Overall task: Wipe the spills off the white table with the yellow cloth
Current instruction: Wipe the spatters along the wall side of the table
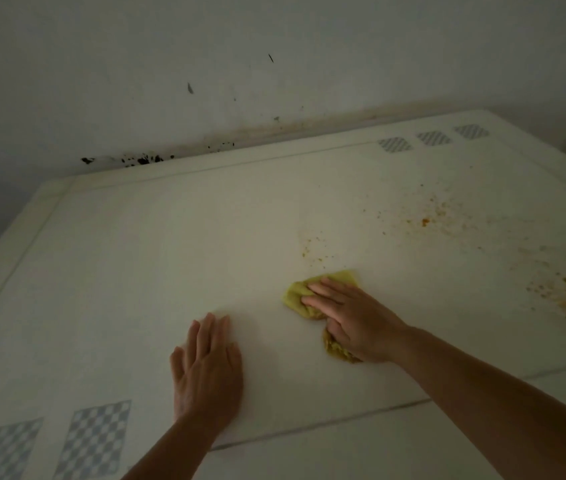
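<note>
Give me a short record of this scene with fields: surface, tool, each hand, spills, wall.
surface: white table, checkered patches at corners
tool: yellow cloth, crumpled
right hand: pressing flat on the cloth
left hand: flat on the bare table, holds nothing
spills: orange specks beyond the cloth and to its right, not yet wiped
wall: dark marks near the table edge

The table [170, 237] is white, with a slightly cream tone in the dim light. Near its front left corner there are checkered patches [96, 439] in grey-blue and white. At the far right edge there are three diamond patches [434, 137] with grey and white stripes. The cloth [297, 296] is yellow, a little greenish. The spills [425, 221] are orange-brown specks. The wall [274, 46] is pale grey-white, with black spots [144, 159] along its bottom.
</note>
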